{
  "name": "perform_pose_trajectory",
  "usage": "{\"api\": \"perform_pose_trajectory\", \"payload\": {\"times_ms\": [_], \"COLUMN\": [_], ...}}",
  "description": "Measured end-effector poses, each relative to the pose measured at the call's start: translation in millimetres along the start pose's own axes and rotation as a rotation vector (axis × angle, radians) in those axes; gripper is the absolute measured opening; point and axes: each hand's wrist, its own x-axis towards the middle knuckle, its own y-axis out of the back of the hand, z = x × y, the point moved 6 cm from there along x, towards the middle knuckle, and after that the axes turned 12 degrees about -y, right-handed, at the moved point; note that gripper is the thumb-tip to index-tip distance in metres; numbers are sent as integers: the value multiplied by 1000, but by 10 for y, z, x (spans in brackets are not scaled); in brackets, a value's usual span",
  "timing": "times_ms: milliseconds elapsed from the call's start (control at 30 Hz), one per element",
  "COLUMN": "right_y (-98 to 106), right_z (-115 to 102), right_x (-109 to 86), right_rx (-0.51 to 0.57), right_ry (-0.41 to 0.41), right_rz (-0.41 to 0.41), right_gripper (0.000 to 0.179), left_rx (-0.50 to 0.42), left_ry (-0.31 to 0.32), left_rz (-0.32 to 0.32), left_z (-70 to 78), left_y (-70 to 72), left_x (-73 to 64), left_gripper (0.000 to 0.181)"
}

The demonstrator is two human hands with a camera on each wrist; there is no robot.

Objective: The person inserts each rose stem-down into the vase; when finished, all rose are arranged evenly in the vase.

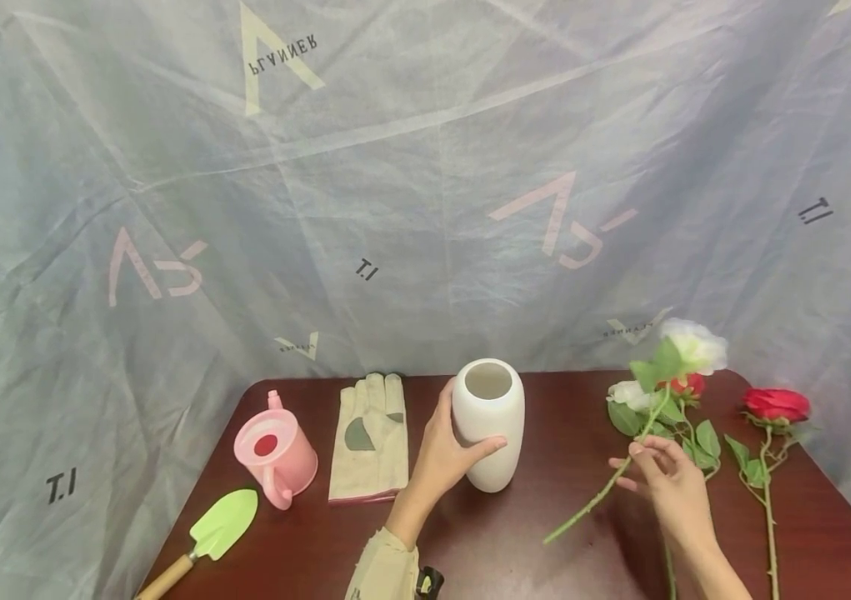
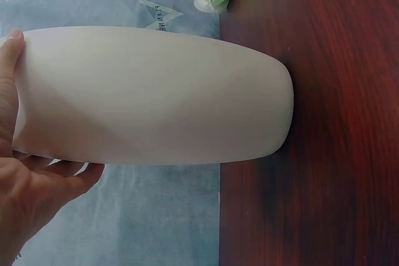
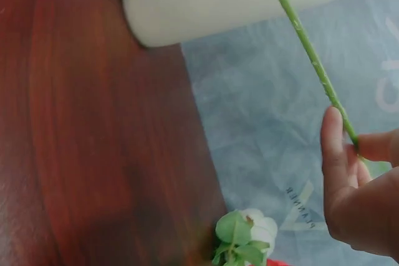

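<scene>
Head view, white vase [image 1: 496,462], reddish table [image 1: 563,458], grey backdrop [image 1: 425,208]

Booth w/ gray drapes [image 1: 425,192], tbl [image 1: 563,462]

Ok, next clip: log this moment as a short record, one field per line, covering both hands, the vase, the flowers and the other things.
left hand: left hand grips the vase from its left side
right hand: right hand pinches a white rose by its stem
vase: upright, open at the top, no flower in it
held rose: bloom up, stem slanting down, clear of the vase
other flowers: one white, two red, at right
left of vase: work glove, pink watering can, green trowel
</scene>
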Motion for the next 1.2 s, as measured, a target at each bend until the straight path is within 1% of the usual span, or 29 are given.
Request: {"api": "perform_pose_trajectory", "payload": {"times_ms": [33, 133, 167, 200, 233, 333, 400, 467, 600, 700, 767, 833, 900, 967, 1067, 1200], "right_y": [-68, -268, -316, -342, -355, -352, -347, -341, -357, -406, -447, -487, -531, -588, -692, -809], "right_z": [-130, -509, -612, -686, -744, -845, -880, -896, -962, -1051, -1108, -1151, -1185, -1219, -1286, -1390], "right_x": [-58, -229, -277, -307, -328, -352, -348, -336, -290, -252, -226, -191, -156, -126, -92, -53], "right_rx": [31, 200, 258, 338, 406, 566, 634, 686, 795, 870, 906, 921, 914, 894, 853, 793], "right_ry": [-3, 14, 11, 24, 31, 45, 45, 42, 53, 64, 58, 41, 22, 9, 26, 75], "right_rz": [8, -10, -13, -27, -47, -113, -164, -197, -216, -196, -156, -90, -20, 23, 46, 72], "right_gripper": [27, 12, 9, 5, 6, 16, 19, 17, 13, 12, 10, 8, 5, 4, 5, 6], "left_rx": [1, -1, -4, -9, -15, -34, -42, -49, -55, -53, -47, -42, -39, -37, -29, -14], "left_ry": [2, 6, 7, 6, 1, -8, -17, -21, -26, -20, -15, -10, -6, -2, 0, -6], "left_rz": [2, 6, 4, 1, -5, -18, -18, -15, -12, -12, -14, -16, -19, -22, -22, -14], "left_z": [2, 3, 4, 8, 14, 26, 36, 39, 37, 27, 21, 21, 23, 25, 24, 14], "left_y": [4, -3, -12, -23, -37, -76, -87, -90, -91, -87, -83, -76, -66, -53, -32, -18], "left_x": [0, 8, 13, 21, 31, 61, 77, 83, 82, 75, 70, 63, 52, 40, 21, 18], "left_gripper": [96, 97, 97, 97, 97, 96, 96, 95, 95, 95, 95, 96, 96, 96, 96, 97]}}
